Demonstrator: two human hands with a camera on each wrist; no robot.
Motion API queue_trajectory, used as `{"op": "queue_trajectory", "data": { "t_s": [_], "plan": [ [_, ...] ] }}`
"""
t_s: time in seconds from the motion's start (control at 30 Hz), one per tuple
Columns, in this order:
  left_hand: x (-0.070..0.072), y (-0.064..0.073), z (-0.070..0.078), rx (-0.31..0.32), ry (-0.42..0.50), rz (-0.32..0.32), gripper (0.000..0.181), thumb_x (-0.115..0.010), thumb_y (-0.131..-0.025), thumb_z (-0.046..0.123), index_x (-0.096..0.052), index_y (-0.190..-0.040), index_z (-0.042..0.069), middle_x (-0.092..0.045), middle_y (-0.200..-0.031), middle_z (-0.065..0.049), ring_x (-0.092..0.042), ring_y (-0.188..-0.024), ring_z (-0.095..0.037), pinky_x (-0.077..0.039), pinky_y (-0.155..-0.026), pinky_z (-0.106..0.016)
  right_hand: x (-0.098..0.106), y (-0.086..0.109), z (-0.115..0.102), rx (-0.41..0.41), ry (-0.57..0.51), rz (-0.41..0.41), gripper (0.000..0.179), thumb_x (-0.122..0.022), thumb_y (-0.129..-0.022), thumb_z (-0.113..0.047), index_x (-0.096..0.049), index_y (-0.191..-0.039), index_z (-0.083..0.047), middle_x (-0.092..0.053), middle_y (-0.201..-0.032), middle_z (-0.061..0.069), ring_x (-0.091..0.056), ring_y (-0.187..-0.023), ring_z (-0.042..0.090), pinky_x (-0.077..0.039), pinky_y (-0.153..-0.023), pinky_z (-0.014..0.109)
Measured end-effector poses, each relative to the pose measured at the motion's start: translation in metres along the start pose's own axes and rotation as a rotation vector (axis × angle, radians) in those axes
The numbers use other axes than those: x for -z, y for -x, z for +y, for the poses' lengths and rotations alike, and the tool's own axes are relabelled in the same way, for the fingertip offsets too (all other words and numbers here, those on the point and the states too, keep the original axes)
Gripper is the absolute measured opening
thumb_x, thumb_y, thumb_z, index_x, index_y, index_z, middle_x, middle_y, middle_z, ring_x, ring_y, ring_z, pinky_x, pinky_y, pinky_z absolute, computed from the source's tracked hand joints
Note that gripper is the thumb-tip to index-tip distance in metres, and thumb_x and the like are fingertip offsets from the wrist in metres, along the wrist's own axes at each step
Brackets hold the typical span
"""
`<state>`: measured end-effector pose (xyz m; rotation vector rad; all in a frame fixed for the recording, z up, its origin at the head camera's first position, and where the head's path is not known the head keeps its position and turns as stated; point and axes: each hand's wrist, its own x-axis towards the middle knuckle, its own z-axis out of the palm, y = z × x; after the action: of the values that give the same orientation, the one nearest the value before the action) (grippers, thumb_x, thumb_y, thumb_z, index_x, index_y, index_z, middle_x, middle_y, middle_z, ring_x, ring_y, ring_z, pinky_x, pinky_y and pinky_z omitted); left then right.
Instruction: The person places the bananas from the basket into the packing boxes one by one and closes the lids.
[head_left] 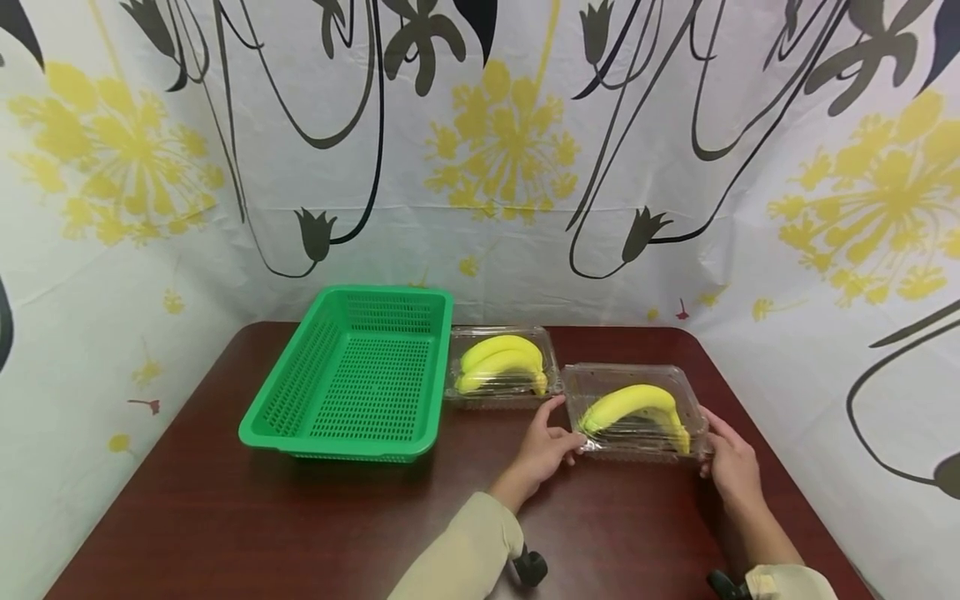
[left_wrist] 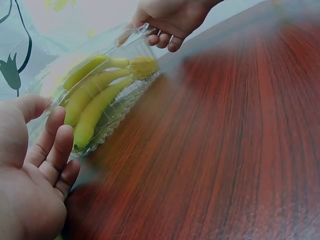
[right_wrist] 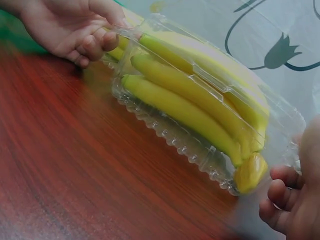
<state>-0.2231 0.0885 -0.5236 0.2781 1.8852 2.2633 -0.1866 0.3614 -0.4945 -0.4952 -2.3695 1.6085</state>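
A clear plastic clamshell box (head_left: 573,396) with a bunch of bananas (head_left: 637,402) inside is between my two hands at the right of the table. My left hand (head_left: 543,446) holds the box's near left corner between thumb and fingers. On the opposite end, my right hand (head_left: 733,462) grips the right side. Both wrist views show the bananas (left_wrist: 92,107) through the lid, which looks closed. Whether the box touches the table cannot be told. Just left of it sits a second clear clamshell box (head_left: 455,354), also with bananas (head_left: 501,364) in it.
A green plastic basket (head_left: 438,375) with slotted walls stands left of the second box; no contents show in it. Everything is on a dark red-brown wooden table (head_left: 247,517). Patterned white cloth (head_left: 480,242) rises behind and along both sides.
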Motion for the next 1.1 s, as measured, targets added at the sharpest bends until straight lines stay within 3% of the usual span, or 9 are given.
{"op": "queue_trajectory", "data": {
  "t_s": [0.2,0.6,0.97,1.1],
  "plan": [
    [-0.002,0.001,0.001,0.008,0.0,0.007,0.069,-0.072,-0.082,-0.001,-0.044,-0.142,0.019,-0.062,-0.064,-0.003,-0.052,-0.049,-0.013,-0.048,-0.052,-0.027,0.0,0.004,0.005,0.101,0.029,-0.056,0.044,-0.03,-0.105,-0.018,-0.038,-0.147,-0.007,-0.049,-0.066,0.001,-0.044,-0.051,0.009,-0.043,-0.044,0.028],
    [-0.002,-0.001,0.0,0.014,-0.003,0.016,0.07,-0.073,-0.081,0.0,-0.044,-0.142,0.018,-0.061,-0.064,-0.004,-0.051,-0.048,-0.015,-0.049,-0.053,-0.03,-0.008,0.003,0.01,0.176,0.058,-0.014,0.041,-0.025,-0.106,-0.014,-0.035,-0.143,-0.002,-0.043,-0.07,0.007,-0.043,-0.049,0.01,-0.043,-0.043,0.029],
    [-0.003,0.0,0.002,0.009,0.012,0.029,0.067,-0.074,-0.084,0.003,-0.045,-0.142,0.017,-0.063,-0.065,-0.004,-0.056,-0.054,-0.015,-0.048,-0.053,-0.028,-0.015,-0.001,0.009,0.081,0.04,0.137,0.037,-0.035,-0.104,-0.017,-0.048,-0.138,-0.009,-0.046,-0.058,0.001,-0.044,-0.039,0.013,-0.041,-0.037,0.029],
    [-0.008,0.004,0.005,-0.019,0.002,0.075,0.061,-0.073,-0.085,0.004,-0.048,-0.14,0.012,-0.063,-0.064,-0.004,-0.06,-0.058,-0.021,-0.049,-0.053,-0.03,-0.017,0.001,0.006,0.019,-0.08,0.195,0.033,-0.04,-0.102,-0.017,-0.053,-0.132,-0.01,-0.046,-0.055,-0.001,-0.04,-0.036,0.01,-0.038,-0.034,0.027]
  ]
}}
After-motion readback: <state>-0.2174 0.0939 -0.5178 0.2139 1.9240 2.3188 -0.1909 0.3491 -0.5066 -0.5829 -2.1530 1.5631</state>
